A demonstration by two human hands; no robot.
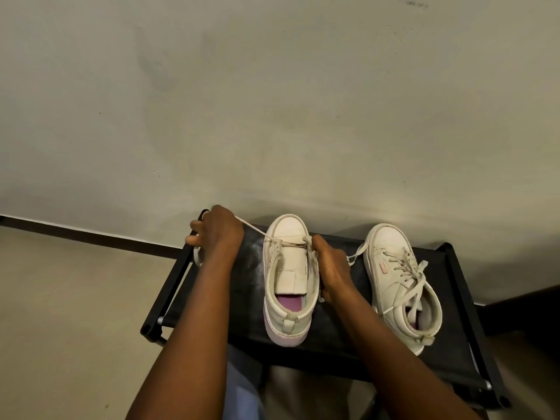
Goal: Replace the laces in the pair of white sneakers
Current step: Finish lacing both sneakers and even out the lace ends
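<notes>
Fingers [191,239] of left hand [216,231] grasp taut lace [254,228]; right hand [331,268] fingers clasp unlaced sneaker [288,277]

"What do the shoes sit on?"
"A low black rack [245,298] with a cloth top. It stands on the floor [75,313]."
"Where are they?"
"The first sneaker [286,277] is in the middle. The second sneaker [400,286] is at the right."

- Left sneaker [288,277]: white, stood upright, toe away, tongue bare; lace [254,230] ran through front eyelets only, taut leftward.
- Right sneaker [403,286]: white, upright, fully laced.
</notes>
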